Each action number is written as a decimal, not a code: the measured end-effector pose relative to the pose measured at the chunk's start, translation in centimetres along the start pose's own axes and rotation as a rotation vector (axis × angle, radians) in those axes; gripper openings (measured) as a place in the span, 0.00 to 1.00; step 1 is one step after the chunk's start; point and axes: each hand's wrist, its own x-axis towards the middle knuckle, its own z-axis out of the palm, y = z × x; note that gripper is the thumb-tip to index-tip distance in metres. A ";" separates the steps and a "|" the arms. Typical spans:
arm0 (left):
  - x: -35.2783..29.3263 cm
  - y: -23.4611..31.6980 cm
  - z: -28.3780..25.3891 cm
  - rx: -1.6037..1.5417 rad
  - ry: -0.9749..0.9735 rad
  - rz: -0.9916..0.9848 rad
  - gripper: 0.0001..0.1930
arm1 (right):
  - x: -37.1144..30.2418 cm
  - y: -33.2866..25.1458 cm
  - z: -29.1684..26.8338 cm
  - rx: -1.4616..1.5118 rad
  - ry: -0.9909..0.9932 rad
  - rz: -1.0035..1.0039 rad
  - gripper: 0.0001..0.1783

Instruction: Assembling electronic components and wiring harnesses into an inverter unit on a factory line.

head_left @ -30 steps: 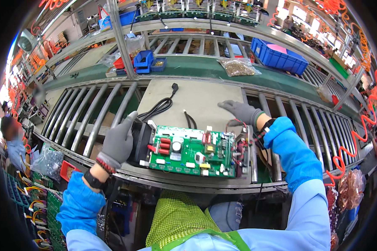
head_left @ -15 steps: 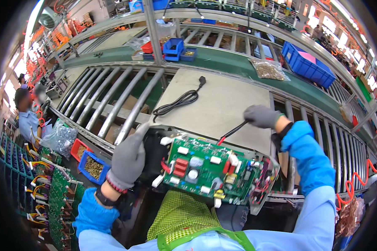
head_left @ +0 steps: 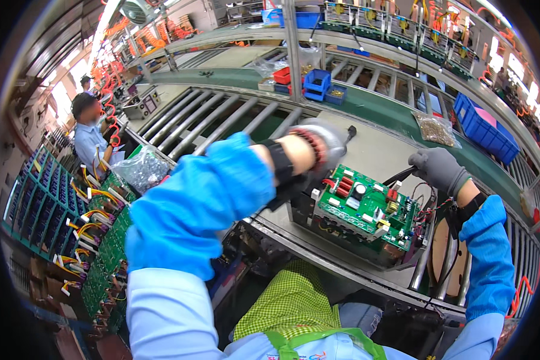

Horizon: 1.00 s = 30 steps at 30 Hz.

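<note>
A green circuit board (head_left: 366, 204) with red, white and yellow parts sits in an open metal housing (head_left: 348, 231) in front of me. My right hand (head_left: 439, 170), in a grey glove, is closed around a black cable (head_left: 401, 176) at the board's far right corner. Beyond the housing's far left corner, my left hand (head_left: 329, 139) reaches over the pale panel. It is smeared by motion, so its fingers cannot be read. Close beside it shows the black plug (head_left: 350, 132) of a power cord; most of the cord is hidden behind my hand and arm.
Rollers (head_left: 237, 120) run left of the pale panel (head_left: 390, 150). Along the green belt (head_left: 372, 114) stand blue bins (head_left: 317, 83), a bag of small metal parts (head_left: 436, 128) and a large blue crate (head_left: 485, 129). Wired circuit boards (head_left: 111, 246) stand at left; a person (head_left: 90, 132) works beyond.
My left hand has swung from beside the housing up and across toward the cord. The housing now stands on the panel, its front side showing. My right hand keeps the cable. The view has shifted left.
</note>
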 end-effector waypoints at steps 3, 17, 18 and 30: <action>3.5 5.5 -1.6 -0.433 0.335 0.189 0.30 | 0.1 0.2 0.1 0.075 0.036 0.066 0.12; 15.1 11.9 -2.6 -0.427 -0.096 0.389 0.26 | -3.5 2.3 3.5 0.343 0.205 0.265 0.15; 15.5 12.1 -2.7 -0.433 -0.097 0.388 0.26 | -3.5 2.3 3.7 0.382 0.175 0.296 0.17; 16.8 13.5 -4.1 -0.463 -0.222 0.565 0.23 | -4.5 1.8 4.4 0.738 0.170 0.508 0.18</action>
